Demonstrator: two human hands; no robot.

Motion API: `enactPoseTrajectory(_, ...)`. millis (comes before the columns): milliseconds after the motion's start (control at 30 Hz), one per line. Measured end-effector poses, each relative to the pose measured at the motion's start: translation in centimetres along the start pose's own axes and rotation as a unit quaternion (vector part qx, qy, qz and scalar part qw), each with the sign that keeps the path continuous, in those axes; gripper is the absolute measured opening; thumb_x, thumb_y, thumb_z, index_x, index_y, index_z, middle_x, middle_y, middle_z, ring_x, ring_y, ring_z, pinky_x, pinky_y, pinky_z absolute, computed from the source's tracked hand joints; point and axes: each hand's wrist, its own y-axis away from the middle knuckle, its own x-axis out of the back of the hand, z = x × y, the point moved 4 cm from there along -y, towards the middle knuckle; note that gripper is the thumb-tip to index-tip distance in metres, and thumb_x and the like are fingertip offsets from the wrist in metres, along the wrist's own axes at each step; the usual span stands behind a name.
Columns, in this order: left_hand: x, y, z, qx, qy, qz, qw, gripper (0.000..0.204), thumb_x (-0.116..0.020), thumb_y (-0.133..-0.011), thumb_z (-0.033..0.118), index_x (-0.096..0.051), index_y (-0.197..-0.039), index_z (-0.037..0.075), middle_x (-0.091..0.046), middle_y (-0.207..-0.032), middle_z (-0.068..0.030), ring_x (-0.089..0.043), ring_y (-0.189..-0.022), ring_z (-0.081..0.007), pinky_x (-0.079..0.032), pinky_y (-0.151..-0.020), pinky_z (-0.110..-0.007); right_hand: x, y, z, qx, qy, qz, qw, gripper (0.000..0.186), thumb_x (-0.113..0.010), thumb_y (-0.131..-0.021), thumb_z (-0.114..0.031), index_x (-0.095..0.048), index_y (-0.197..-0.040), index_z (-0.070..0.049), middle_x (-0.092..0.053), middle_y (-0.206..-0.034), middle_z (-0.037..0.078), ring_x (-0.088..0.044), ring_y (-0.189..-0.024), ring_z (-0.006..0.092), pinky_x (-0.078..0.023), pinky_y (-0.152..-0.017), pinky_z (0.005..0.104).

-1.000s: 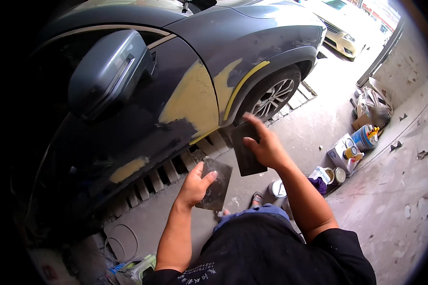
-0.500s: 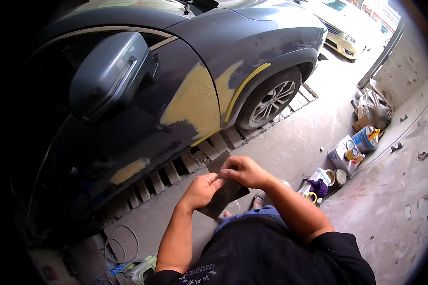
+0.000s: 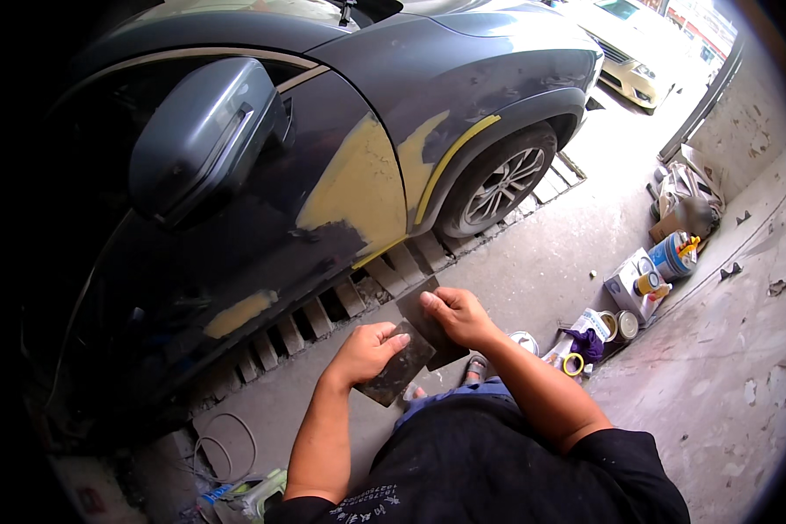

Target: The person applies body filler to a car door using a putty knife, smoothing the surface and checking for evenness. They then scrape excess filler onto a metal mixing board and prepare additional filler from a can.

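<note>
My left hand (image 3: 367, 352) is closed around one edge of a thin, dark rectangular plate (image 3: 402, 371), with the thumb on top. Pale specks mark the plate's surface. My right hand (image 3: 458, 316) grips a second thin dark plate (image 3: 441, 351), its thumb also on the upper face. The plates lie side by side, the left one partly over the right; whether they touch I cannot tell. Ahead, a dark grey car (image 3: 341, 87) has yellowish filler (image 3: 358, 188) across its front door and fender, plus a smaller filler patch (image 3: 240, 314) low on the door.
Yellow tape (image 3: 445, 166) follows the wheel arch above the front wheel (image 3: 502, 188). Along the right wall (image 3: 716, 349) stand a blue can (image 3: 672, 253), a box (image 3: 629, 284), open tins (image 3: 626, 326), a purple cloth (image 3: 585, 343) and a tape roll (image 3: 573, 364). A hose (image 3: 227, 450) lies lower left.
My hands were together, fingers meeting over the dark plates; now they are apart. The right hand has shifted right with its plate, and the two plates show separately.
</note>
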Motion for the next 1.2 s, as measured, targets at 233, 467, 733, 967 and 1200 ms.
enactPoseTrajectory(233, -0.5, -0.5, -0.5, 0.004, -0.002, -0.012, 1.0, 0.023, -0.06, -0.089, 0.019, -0.057, -0.074, 0.001, -0.047, -0.064, 0.0064, -0.04, -0.062, -0.0037, -0.036, -0.054, -0.026, -1.8, 1.0, -1.0, 0.06, -0.052, -0.042, 0.996, 0.02, -0.063, -0.09, -0.02, -0.059, -0.091, 0.0, -0.059, -0.079, 0.002, -0.053, -0.077, 0.0088, -0.046, -0.069, 0.026)
enactPoseTrajectory(467, 2.6, -0.4, -1.9, -0.036, 0.053, 0.082, 0.995, 0.021, -0.06, -0.09, 0.016, -0.058, -0.077, 0.001, -0.052, -0.066, 0.0026, -0.044, -0.065, -0.0043, -0.041, -0.058, -0.025, -2.1, 1.6, -0.5, 0.105, 0.092, -0.056, 0.989, 0.029, -0.06, -0.09, -0.029, -0.062, -0.088, 0.0, -0.061, -0.08, 0.015, -0.059, -0.074, 0.0239, -0.047, -0.068, 0.0354)
enactPoseTrajectory(733, 4.7, -0.3, -8.1, 0.001, 0.249, 0.133, 0.959, 0.061, -0.04, -0.091, 0.062, -0.047, -0.057, 0.012, -0.05, -0.053, -0.001, -0.044, -0.044, -0.0089, -0.034, -0.041, -0.023, 0.9, 1.3, 0.0, 0.048, 0.035, 0.048, 0.997, 0.034, -0.066, -0.085, -0.022, -0.053, -0.11, -0.004, -0.063, -0.091, 0.016, -0.061, -0.085, 0.0274, -0.048, -0.078, 0.0356)
enactPoseTrajectory(967, -3.9, -0.2, -6.2, 0.033, 0.375, 0.0, 0.927, 0.021, -0.064, -0.088, 0.021, -0.053, -0.1, 0.006, -0.057, -0.072, -0.0027, -0.046, -0.045, -0.0073, -0.035, -0.039, -0.021, 0.5, 0.7, -0.8, 0.09, -0.006, 0.071, 0.993, 0.064, -0.064, -0.086, -0.009, -0.031, -0.141, -0.004, -0.052, -0.124, 0.012, -0.051, -0.111, 0.0182, -0.041, -0.095, 0.0306)
enactPoseTrajectory(1200, -3.6, -1.1, -7.2, 0.063, 0.278, 0.023, 0.958, 0.026, -0.074, -0.081, 0.022, -0.06, -0.067, 0.005, -0.057, -0.058, -0.0015, -0.048, -0.045, -0.0073, -0.036, -0.042, -0.02, -1.0, 0.6, 0.7, 0.105, 0.014, -0.014, 0.994, 0.069, -0.068, -0.082, -0.02, -0.034, -0.139, 0.0, -0.055, -0.122, 0.026, -0.053, -0.116, 0.0343, -0.041, -0.096, 0.0361)
